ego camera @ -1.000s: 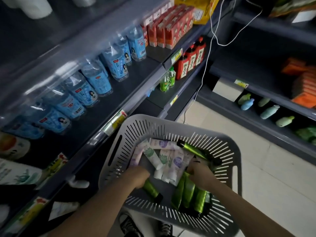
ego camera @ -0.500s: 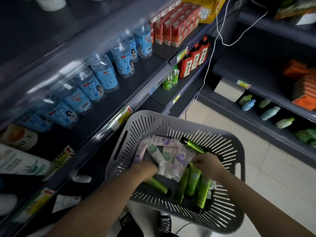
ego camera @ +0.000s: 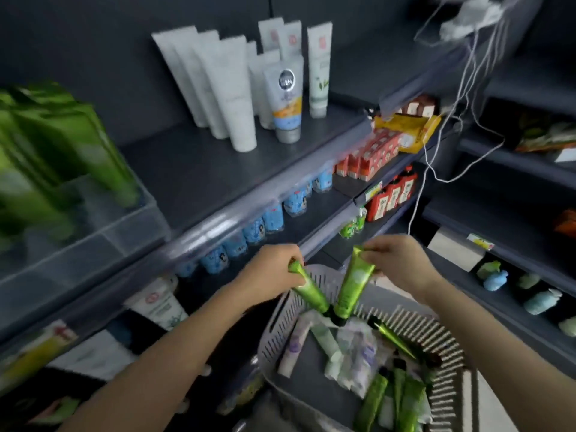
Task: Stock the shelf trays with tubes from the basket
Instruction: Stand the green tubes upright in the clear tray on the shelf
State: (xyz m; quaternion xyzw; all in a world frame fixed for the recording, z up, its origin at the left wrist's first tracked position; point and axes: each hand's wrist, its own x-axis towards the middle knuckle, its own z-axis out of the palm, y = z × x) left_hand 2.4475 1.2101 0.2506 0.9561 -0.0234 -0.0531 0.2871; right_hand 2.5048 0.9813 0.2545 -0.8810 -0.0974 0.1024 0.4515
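Left hand point(ego camera: 271, 272) grips a green tube point(ego camera: 307, 289) near its crimp; right hand point(ego camera: 400, 266) pinches a second green tube point(ego camera: 355, 280); both, just lifted from the basket point(ego camera: 436, 341) at five o'clock, can go to the tray point(ego camera: 93, 232) at nine o'clock.

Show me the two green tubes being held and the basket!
left-hand green tube point(ego camera: 310, 289), head view, middle of its body.
right-hand green tube point(ego camera: 355, 282), head view, middle of its body.
grey basket point(ego camera: 436, 332), head view, slotted far wall.
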